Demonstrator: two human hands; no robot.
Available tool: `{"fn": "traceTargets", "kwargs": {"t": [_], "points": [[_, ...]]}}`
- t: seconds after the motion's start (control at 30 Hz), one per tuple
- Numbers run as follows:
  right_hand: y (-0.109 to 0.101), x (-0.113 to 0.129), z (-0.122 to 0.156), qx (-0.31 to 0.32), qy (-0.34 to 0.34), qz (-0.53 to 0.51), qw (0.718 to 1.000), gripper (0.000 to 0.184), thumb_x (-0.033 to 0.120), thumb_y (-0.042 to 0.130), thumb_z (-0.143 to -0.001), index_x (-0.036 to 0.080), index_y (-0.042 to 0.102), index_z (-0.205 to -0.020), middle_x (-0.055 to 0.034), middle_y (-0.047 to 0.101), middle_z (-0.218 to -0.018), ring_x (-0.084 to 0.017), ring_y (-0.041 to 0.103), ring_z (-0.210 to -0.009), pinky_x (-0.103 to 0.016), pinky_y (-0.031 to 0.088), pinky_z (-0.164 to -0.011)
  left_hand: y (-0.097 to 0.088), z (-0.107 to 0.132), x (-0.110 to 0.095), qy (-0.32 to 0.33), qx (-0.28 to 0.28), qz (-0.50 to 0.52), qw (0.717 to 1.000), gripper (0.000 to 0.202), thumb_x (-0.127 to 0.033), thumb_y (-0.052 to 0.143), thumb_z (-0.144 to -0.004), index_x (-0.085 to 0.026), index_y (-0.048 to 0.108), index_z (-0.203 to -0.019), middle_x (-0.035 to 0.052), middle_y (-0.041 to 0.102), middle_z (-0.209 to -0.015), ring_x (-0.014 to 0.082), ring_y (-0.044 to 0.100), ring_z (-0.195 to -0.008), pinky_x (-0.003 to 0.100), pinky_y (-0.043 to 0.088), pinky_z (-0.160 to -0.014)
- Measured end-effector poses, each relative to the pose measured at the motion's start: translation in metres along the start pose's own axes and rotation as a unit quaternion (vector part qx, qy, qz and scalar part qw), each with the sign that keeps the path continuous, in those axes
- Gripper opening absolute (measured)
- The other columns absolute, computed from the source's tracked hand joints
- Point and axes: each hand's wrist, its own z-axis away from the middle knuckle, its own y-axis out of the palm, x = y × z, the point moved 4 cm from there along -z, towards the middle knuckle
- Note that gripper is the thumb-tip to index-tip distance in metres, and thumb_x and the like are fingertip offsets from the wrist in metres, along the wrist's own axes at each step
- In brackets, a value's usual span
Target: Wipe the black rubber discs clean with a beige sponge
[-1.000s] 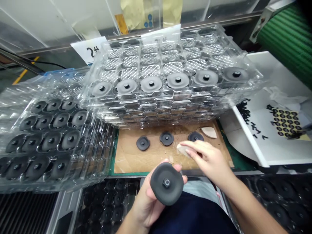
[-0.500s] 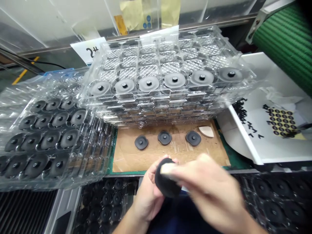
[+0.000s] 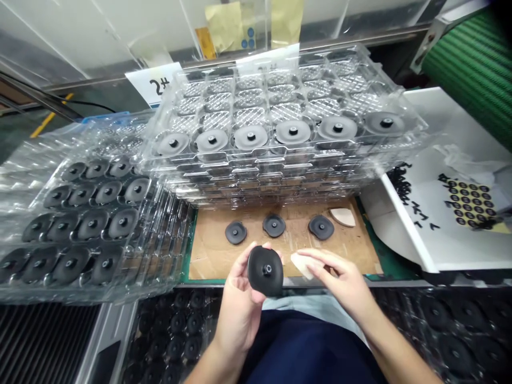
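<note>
My left hand (image 3: 240,314) grips a black rounded rubber part (image 3: 265,270) with a small centre stud, held up facing me. Just to its right, my right hand (image 3: 340,280) pinches a pale beige pad (image 3: 302,263) between fingers and thumb, over the front edge of a brown cardboard mat (image 3: 208,250). Three more black parts (image 3: 274,225) lie in a row on the mat. A second beige pad (image 3: 343,217) lies at the mat's back right.
A stack of clear blister trays (image 3: 280,160) with a front row of black parts stands behind the mat. Another tray stack (image 3: 80,224) full of parts lies at left. A white tray (image 3: 452,224) with small black rings sits right. Dark trays of parts lie below the bench.
My right hand brought the beige pad across the black part half a second ago and has drawn back to the right. The left hand has raised the part slightly.
</note>
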Motion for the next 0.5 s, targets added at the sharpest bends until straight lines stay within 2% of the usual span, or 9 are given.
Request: {"fn": "traceTargets", "kwargs": {"t": [0.07, 0.13, 0.17, 0.23, 0.3, 0.37, 0.4, 0.43, 0.5], "points": [[0.007, -0.031, 0.002, -0.001, 0.040, 0.022, 0.999, 0.029, 0.033, 0.053, -0.085, 0.014, 0.069, -0.100, -0.0082, 0.066, -0.102, -0.021, 0.061, -0.095, -0.035, 0.049, -0.082, -0.001, 0.000, 0.001, 0.008, -0.004, -0.007, 1.000, 0.061, -0.016, 0.082, -0.052, -0.029, 0.063, -0.109, 0.0036, 0.061, -0.117, 0.0200, 0.059, -0.106, 0.024, 0.047, -0.090], [0.012, -0.038, 0.005, 0.004, 0.054, 0.031, 0.998, 0.030, 0.032, 0.054, -0.083, 0.012, 0.069, -0.099, -0.0098, 0.066, -0.098, -0.023, 0.063, -0.087, -0.036, 0.051, -0.074, -0.001, 0.001, 0.004, 0.007, -0.012, -0.021, 1.000, 0.063, -0.009, 0.079, -0.053, -0.030, 0.063, -0.110, 0.0034, 0.060, -0.119, 0.0204, 0.057, -0.108, 0.023, 0.047, -0.090], [0.011, -0.031, 0.007, -0.010, 0.054, 0.026, 0.998, 0.030, 0.032, 0.053, -0.083, 0.012, 0.069, -0.100, -0.0094, 0.066, -0.099, -0.022, 0.064, -0.086, -0.034, 0.052, -0.072, 0.000, 0.001, 0.006, 0.010, -0.016, -0.029, 0.999, 0.064, -0.008, 0.079, -0.053, -0.030, 0.063, -0.110, 0.0035, 0.060, -0.119, 0.0207, 0.057, -0.109, 0.024, 0.046, -0.091], [0.006, 0.004, 0.009, -0.068, 0.023, 0.008, 0.997, 0.030, 0.032, 0.052, -0.086, 0.016, 0.066, -0.106, -0.0067, 0.064, -0.106, -0.017, 0.063, -0.087, -0.026, 0.052, -0.068, 0.003, 0.002, 0.007, 0.020, -0.021, -0.043, 0.999, 0.063, -0.009, 0.079, -0.052, -0.029, 0.063, -0.109, 0.0035, 0.060, -0.119, 0.0205, 0.055, -0.111, 0.024, 0.045, -0.093], [-0.002, 0.056, 0.012, -0.151, -0.090, -0.016, 0.984, 0.025, 0.023, 0.055, -0.085, 0.019, 0.064, -0.108, -0.0029, 0.065, -0.101, -0.012, 0.063, -0.082, -0.018, 0.050, -0.062, 0.006, 0.002, 0.008, 0.026, -0.018, -0.047, 0.998, 0.063, -0.011, 0.081, -0.051, -0.029, 0.063, -0.108, 0.0026, 0.061, -0.118, 0.0188, 0.056, -0.110, 0.021, 0.046, -0.090], [-0.002, 0.098, 0.015, -0.140, -0.207, -0.007, 0.968, 0.023, 0.014, 0.053, -0.083, 0.017, 0.063, -0.104, -0.0023, 0.066, -0.096, -0.010, 0.062, -0.080, -0.019, 0.050, -0.069, 0.007, 0.003, 0.007, 0.024, -0.014, -0.044, 0.999, 0.063, -0.010, 0.081, -0.049, -0.030, 0.063, -0.106, 0.0013, 0.061, -0.117, 0.0190, 0.056, -0.109, 0.021, 0.048, -0.087], [0.000, 0.108, 0.015, -0.116, -0.226, 0.002, 0.967, 0.023, 0.012, 0.052, -0.083, 0.016, 0.063, -0.103, -0.0020, 0.066, -0.093, -0.010, 0.061, -0.077, -0.019, 0.050, -0.068, 0.007, 0.003, 0.005, 0.025, -0.016, -0.045, 0.999, 0.063, -0.009, 0.080, -0.049, -0.030, 0.063, -0.105, 0.0012, 0.061, -0.117, 0.0200, 0.056, -0.109, 0.023, 0.049, -0.086], [0.003, 0.111, 0.016, -0.084, -0.224, 0.014, 0.971, 0.022, 0.011, 0.052, -0.083, 0.016, 0.064, -0.101, -0.0012, 0.066, -0.090, -0.009, 0.061, -0.075, -0.019, 0.050, -0.067, 0.005, 0.003, 0.003, 0.029, -0.021, -0.047, 0.998, 0.062, -0.007, 0.080, -0.049, -0.030, 0.063, -0.105, 0.0013, 0.061, -0.116, 0.0212, 0.057, -0.109, 0.025, 0.050, -0.085], [0.004, 0.098, 0.017, -0.033, -0.173, 0.038, 0.984, 0.021, 0.013, 0.052, -0.083, 0.018, 0.066, -0.098, 0.0006, 0.067, -0.087, -0.009, 0.062, -0.071, -0.018, 0.049, -0.059, 0.000, 0.004, -0.003, 0.047, -0.030, -0.051, 0.997, 0.061, -0.010, 0.081, -0.049, -0.029, 0.063, -0.104, 0.0023, 0.062, -0.114, 0.0230, 0.058, -0.107, 0.028, 0.049, -0.087]]}}
